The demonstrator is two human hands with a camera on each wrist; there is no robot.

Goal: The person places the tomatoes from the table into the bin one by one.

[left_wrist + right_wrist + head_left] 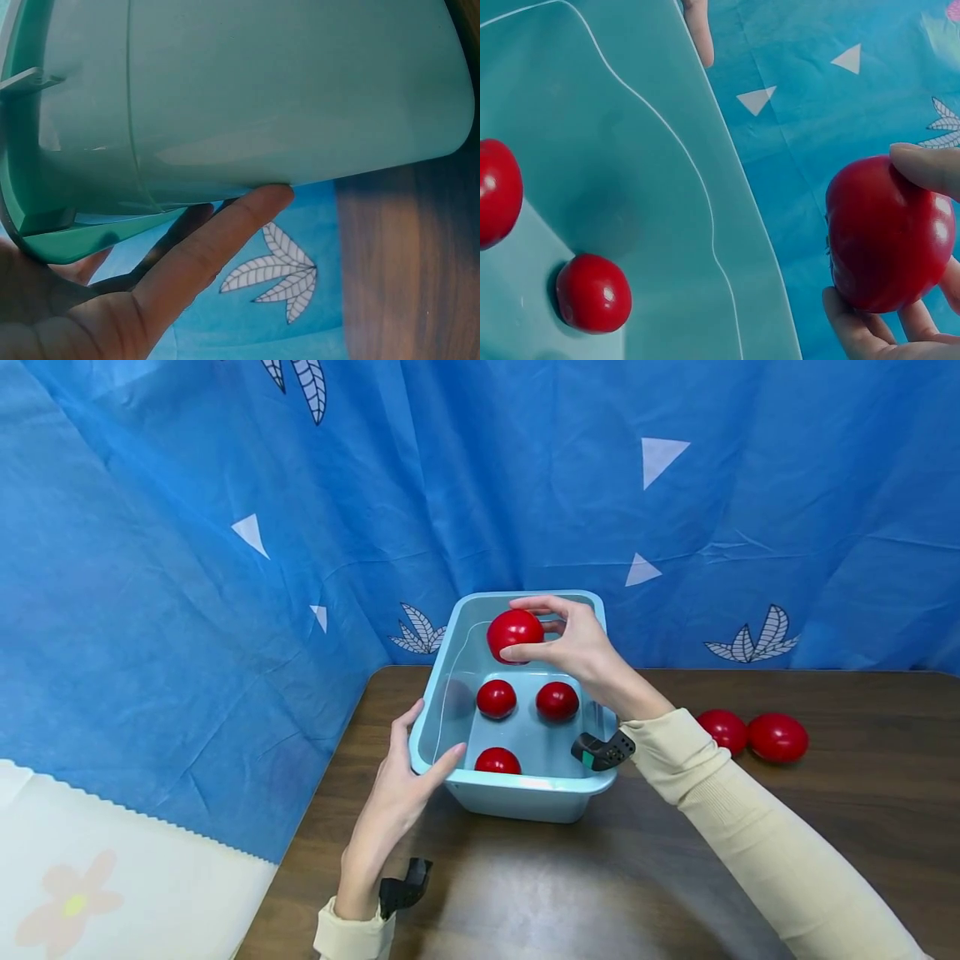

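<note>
A light blue plastic tub (525,797) stands on the dark wooden table (750,877), close to the blue curtain (187,568). Three red tomatoes lie on its floor: two side by side in the middle (497,698) (557,701) and one against the near wall (497,762). The right hand (573,643) grips a fourth tomato (514,634) between thumb and curled fingers, held above the tub's far end, clear of the floor. The left hand (397,793) rests on the tub's near left corner, fingers straight against the outer wall, thumb over the rim. Two more tomatoes (723,729) (777,737) lie touching on the table, well right of the tub.
</note>
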